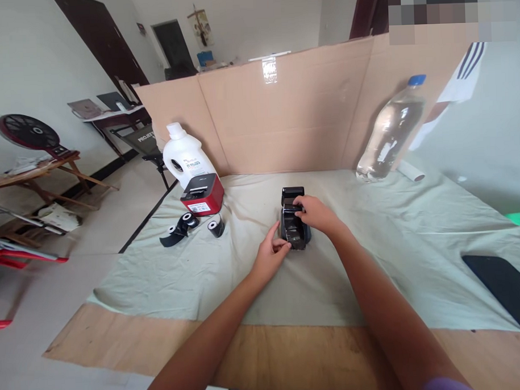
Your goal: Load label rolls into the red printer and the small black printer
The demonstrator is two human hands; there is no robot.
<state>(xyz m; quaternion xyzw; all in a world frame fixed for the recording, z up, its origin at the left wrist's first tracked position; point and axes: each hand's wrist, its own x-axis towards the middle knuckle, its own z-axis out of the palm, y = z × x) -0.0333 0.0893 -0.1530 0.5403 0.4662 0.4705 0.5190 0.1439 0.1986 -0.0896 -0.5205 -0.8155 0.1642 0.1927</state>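
Note:
A small black device (307,234) with its lid raised at the back sits on the pale green cloth in the middle. A glossy black strip (294,237) runs down over its front. My left hand (272,248) pinches the lower left end of this strip between thumb and finger. At the device's upper right, my right hand (312,211) has its fingers bent around a dark roll (290,207) at the top of the strip. Part of the roll is hidden by those fingers.
Left on the cloth (255,297) are a red and black printer (209,199), a white jug (186,155) and black rolls (215,225). A large water bottle (392,133) leans against the cardboard (283,120) at right. A phone (502,289) lies far right; a person's sleeve (469,77) shows behind.

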